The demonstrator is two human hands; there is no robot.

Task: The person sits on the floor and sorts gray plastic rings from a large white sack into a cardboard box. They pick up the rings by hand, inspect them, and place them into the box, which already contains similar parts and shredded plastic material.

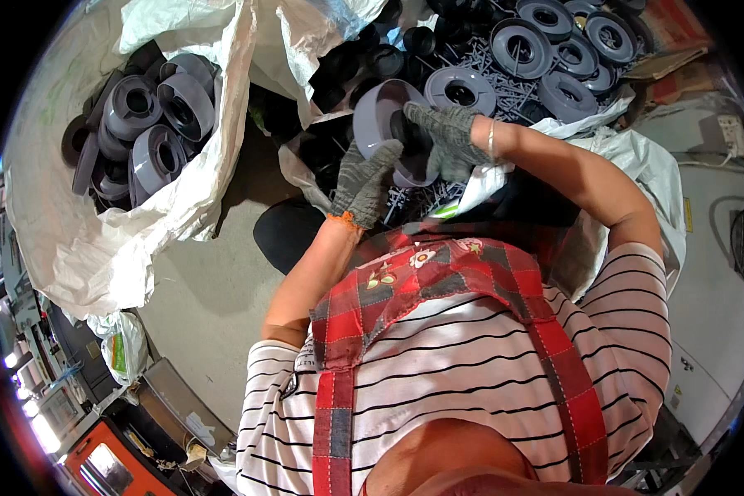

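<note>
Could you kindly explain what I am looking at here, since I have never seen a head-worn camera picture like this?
There is no machine here: a person works with two gloved hands. The one picture comes from a fisheye camera on the person's head, looking down, so edges bend and the forearms reach away from you.

The left hand holds a large grey ring by its near side. The right hand is at its other side; its exact grip is hard to see.

Beyond lie more grey rings, thin grey rods and black parts. On the left, a white sack holds similar rings.
</note>
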